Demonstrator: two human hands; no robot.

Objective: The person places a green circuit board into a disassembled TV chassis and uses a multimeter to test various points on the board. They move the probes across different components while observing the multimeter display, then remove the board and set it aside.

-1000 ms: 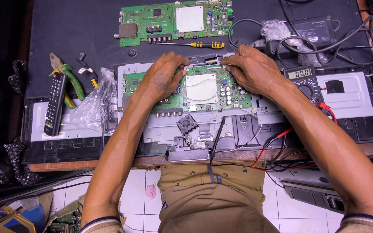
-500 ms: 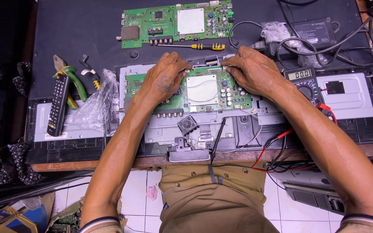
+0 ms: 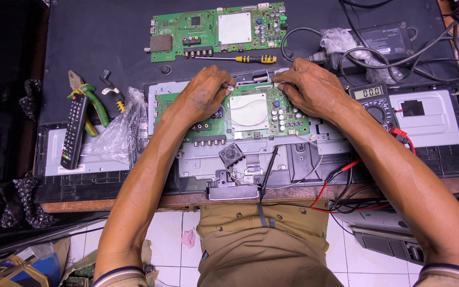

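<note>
- At the far left of my worktop (image 3: pixel 102 48), a dark matte slab, lies a long black remote control (image 3: pixel 74 139) with rows of small buttons; green-handled pliers (image 3: pixel 92 101) rest just beside it.
- Next to those sits a crumpled clear plastic bag (image 3: pixel 119 133), glossy and wrinkled, touching the left edge of the grey metal chassis (image 3: pixel 272 159).
- My left hand (image 3: pixel 204 95) lies curled on the upper left of the green circuit board (image 3: pixel 240 119), fingertips pinched narrow around a small white piece at the board's top edge; I cannot tell more about that piece.
- That board is flat and rectangular, seated in the chassis at the middle of the worktop. It carries a square silver shield in its centre, a cluster of cylindrical capacitors to the right, and a row of round jacks along its lower left edge.
- Beyond it, further from me, lie a second green board (image 3: pixel 219 29) and a yellow-and-black screwdriver (image 3: pixel 240 58).
- My right hand (image 3: pixel 309 87) presses down at the board's top right corner, fingers close together on a flat ribbon connector (image 3: pixel 258 77).
- To the right sits a dark multimeter (image 3: pixel 370 101) with a grey display, its red and black leads trailing toward me.
</note>
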